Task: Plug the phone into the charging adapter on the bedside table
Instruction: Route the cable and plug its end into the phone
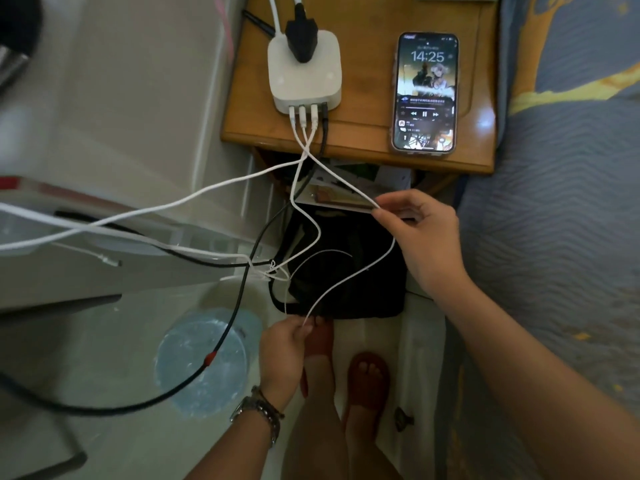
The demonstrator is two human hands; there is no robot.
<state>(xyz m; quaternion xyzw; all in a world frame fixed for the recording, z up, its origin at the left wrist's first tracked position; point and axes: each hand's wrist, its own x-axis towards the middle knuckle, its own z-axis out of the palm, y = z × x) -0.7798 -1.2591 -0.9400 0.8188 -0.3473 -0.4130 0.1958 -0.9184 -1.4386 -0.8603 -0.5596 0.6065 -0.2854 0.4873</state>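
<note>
The phone lies face up with its screen lit on the wooden bedside table, right of the white charging adapter. Three white cables and a black one leave the adapter's front. One white cable runs down off the table. My right hand pinches it between thumb and forefinger below the table's front edge. My left hand pinches the same cable lower down, near its loose end. The cable's plug is not visible.
A black bag sits on the floor below the table. Other white and black cables stretch left across a grey unit. A bed with a patterned cover lies at the right. A blue round lid rests on the floor beside my sandalled feet.
</note>
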